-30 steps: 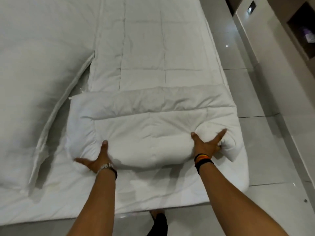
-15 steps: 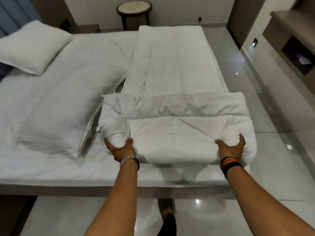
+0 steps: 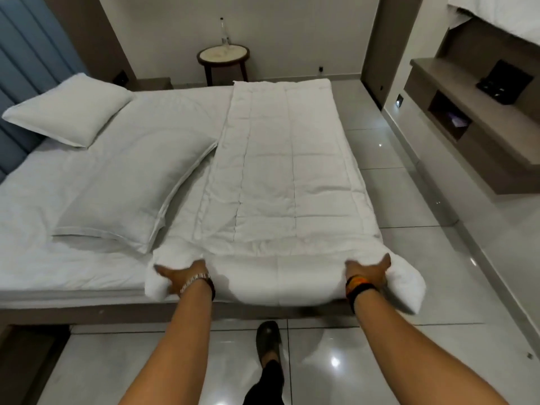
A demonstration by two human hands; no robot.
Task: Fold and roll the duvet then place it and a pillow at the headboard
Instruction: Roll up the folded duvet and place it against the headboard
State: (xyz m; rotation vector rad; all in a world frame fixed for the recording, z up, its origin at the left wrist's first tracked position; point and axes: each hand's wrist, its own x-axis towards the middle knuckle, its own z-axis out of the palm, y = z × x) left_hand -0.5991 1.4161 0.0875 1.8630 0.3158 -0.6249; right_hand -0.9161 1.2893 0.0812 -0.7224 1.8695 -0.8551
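Gripping the near end of a white folded duvet (image 3: 280, 182), the left hand (image 3: 181, 275) and right hand (image 3: 368, 271) close on its two bunched corners low in the frame. Both arms reach straight forward, a watch on the left wrist, bands on the right. The duvet lies lengthwise up the bed's (image 3: 43, 276) right side. Two pillows (image 3: 128, 188) lie left of it. No writing is legible.

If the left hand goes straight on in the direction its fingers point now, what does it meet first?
The left hand points left along the duvet roll's end, so probably only bare mattress; the nearer pillow lies farther up the bed, though depth is unclear.
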